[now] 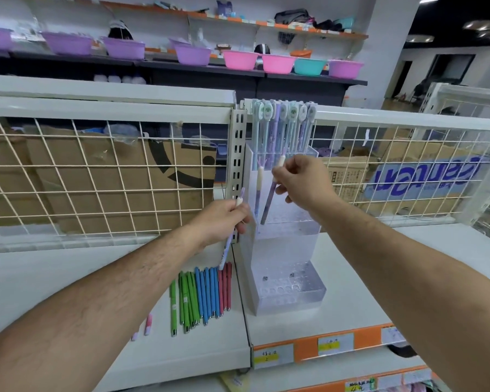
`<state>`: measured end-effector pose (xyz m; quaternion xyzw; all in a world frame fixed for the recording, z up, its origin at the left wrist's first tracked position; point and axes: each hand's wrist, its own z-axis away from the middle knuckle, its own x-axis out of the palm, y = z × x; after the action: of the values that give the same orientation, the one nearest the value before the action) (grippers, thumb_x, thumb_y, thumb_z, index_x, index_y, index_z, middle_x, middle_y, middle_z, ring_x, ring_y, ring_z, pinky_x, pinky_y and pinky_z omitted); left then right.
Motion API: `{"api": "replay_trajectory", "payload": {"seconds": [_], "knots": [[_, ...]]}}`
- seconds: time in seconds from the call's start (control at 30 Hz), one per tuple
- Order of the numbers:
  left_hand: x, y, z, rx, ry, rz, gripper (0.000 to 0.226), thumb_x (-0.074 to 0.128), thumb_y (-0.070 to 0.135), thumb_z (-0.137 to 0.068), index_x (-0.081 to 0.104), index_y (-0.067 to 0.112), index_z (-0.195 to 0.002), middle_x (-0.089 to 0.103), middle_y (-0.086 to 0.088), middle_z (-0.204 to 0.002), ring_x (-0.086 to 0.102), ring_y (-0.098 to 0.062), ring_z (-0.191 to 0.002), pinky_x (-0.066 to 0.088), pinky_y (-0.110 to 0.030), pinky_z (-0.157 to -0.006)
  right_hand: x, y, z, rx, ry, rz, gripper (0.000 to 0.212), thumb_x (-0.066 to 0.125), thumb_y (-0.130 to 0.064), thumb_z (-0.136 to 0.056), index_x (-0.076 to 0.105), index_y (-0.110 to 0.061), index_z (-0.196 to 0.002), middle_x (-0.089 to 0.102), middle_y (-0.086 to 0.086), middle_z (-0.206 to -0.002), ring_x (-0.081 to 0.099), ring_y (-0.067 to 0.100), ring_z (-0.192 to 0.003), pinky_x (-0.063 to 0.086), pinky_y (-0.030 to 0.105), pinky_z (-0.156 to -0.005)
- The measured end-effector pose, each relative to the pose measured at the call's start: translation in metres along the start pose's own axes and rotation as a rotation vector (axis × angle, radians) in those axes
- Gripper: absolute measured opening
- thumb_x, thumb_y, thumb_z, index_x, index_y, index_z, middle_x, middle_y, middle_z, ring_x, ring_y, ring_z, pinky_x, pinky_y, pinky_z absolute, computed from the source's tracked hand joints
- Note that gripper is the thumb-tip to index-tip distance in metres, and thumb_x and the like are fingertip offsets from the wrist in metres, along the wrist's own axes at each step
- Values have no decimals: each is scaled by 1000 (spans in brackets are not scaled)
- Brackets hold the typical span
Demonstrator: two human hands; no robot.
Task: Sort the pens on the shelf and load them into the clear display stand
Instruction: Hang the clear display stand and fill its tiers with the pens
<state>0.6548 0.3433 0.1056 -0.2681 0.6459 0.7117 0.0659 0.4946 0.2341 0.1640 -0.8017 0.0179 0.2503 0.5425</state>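
On the white shelf a clear stand stands against the mesh, its top tier holding upright pens; green, blue and red loose pens lie in a row just left of its base. The left hand curls its fingers round a slanted purple pen at the stand's left edge. The right hand pinches a second pen, lower end down at the middle tier.
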Motion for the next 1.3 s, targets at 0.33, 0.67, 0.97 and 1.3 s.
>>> {"api": "replay_trajectory", "payload": {"seconds": [0.33,0.67,0.97,1.3], "knots": [[-8,-7,1,-28,51,123,25,49,34,-104,67,18,-95,69,-1,-91,67,-8,-78,51,-17,-55,17,0,-9,-101,64,134,15,68,-27,-96,63,-20,-85,72,-4,-76,72,2,-64,59,31,-59],[-12,-9,0,-61,1,75,11,53,19,-101,63,15,-101,65,-7,-90,61,-13,-73,50,-18,-55,21,7,-7,-145,-65,329,17,63,-20,-98,62,-16,-82,71,-3,-74,72,6,-67,63,33,-60],[-13,-9,-2,-66,-2,84,9,55,19,-101,63,15,-102,66,-7,-90,62,-12,-71,50,-18,-55,22,10,-9,-122,-122,404,18,60,-19,-100,62,-8,-85,72,0,-79,72,6,-65,63,36,-59],[-14,-10,-1,-52,-3,64,13,61,4,-92,67,14,-98,67,-12,-96,68,-14,-70,56,-22,-63,20,5,1,-44,-56,475,28,69,-34,-94,60,-17,-73,72,4,-72,73,20,-68,62,39,-65]]}}
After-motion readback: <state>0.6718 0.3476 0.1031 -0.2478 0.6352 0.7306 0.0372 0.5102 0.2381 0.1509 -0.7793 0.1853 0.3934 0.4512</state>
